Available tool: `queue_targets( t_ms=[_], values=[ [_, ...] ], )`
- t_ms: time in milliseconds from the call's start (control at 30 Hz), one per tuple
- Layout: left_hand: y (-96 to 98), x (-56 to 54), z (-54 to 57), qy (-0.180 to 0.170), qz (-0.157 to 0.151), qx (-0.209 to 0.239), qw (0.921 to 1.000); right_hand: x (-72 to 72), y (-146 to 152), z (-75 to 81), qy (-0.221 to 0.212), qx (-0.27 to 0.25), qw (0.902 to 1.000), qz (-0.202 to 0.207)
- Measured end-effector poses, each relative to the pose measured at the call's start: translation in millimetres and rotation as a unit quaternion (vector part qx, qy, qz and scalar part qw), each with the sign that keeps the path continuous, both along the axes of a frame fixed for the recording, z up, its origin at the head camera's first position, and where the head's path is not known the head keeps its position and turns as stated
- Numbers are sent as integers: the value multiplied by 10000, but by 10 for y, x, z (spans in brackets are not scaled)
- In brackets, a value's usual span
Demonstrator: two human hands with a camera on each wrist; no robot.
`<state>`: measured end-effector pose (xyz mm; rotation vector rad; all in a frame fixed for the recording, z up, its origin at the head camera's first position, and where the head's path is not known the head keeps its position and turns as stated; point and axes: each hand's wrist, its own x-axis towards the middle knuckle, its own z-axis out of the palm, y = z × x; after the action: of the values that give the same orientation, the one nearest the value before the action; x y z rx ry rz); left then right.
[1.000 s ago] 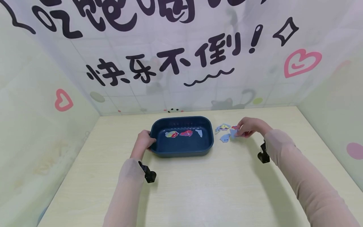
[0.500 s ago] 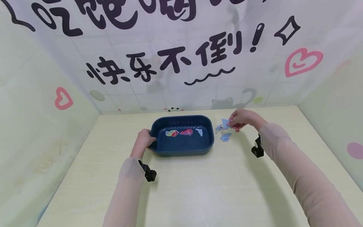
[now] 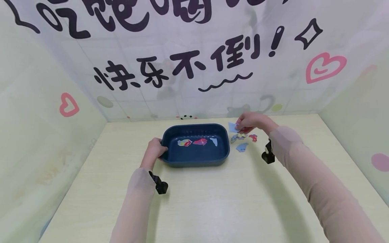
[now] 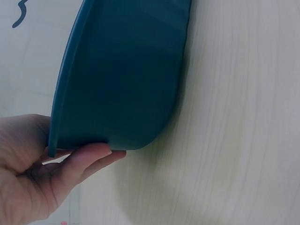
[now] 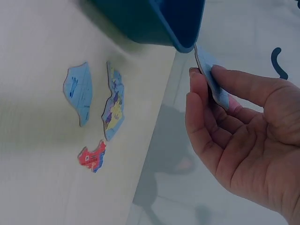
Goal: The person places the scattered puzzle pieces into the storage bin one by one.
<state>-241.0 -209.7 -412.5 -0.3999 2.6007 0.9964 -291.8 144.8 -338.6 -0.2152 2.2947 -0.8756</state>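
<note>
My left hand (image 3: 154, 149) grips the left end of a dark blue rectangular tub (image 3: 194, 164), its fingers at the rim and outer wall in the left wrist view. Between thumb and fingers, my right hand (image 3: 253, 122) pinches a thin light blue puzzle piece (image 5: 209, 70), raised near the tub's back right corner. Inside the tub lie a yellow-and-red piece (image 3: 184, 143), a pink-red piece (image 3: 200, 141) and a pale blue piece (image 3: 214, 141). Right of the tub, a blue piece (image 5: 79, 93), a yellow-and-blue piece (image 5: 114, 105) and a red-and-blue piece (image 5: 93, 157) lie on the table.
The pale wooden table (image 3: 194, 202) ends at a printed cloth backdrop (image 3: 170, 101) close behind the tub. Cloth side walls (image 3: 361, 111) stand at left and right. A small black camera (image 3: 268, 156) sits on the right wrist.
My right hand has lifted the light blue piece from the group on the table and carried it left and back, toward the tub's corner. The left hand and tub stay in place.
</note>
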Motion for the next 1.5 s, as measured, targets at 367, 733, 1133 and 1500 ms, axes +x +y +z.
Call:
queue_targets(
  t_ms=[367, 733, 1133, 1500],
  values=[
    [-8, 3, 9, 58, -11, -74, 10000, -56, -526, -53, 178, 188, 9996, 122],
    [-4, -21, 25, -21, 28, -63, 10000, -83, -820, -167, 179, 328, 9987, 360],
    [-45, 60, -13, 202, 19, 51, 9998, -42, -1228, -327, 108, 304, 9979, 560],
    [-2, 43, -17, 274, 36, 20, 9996, -76, -1484, -340, -154, 408, 9935, 1055]
  ],
)
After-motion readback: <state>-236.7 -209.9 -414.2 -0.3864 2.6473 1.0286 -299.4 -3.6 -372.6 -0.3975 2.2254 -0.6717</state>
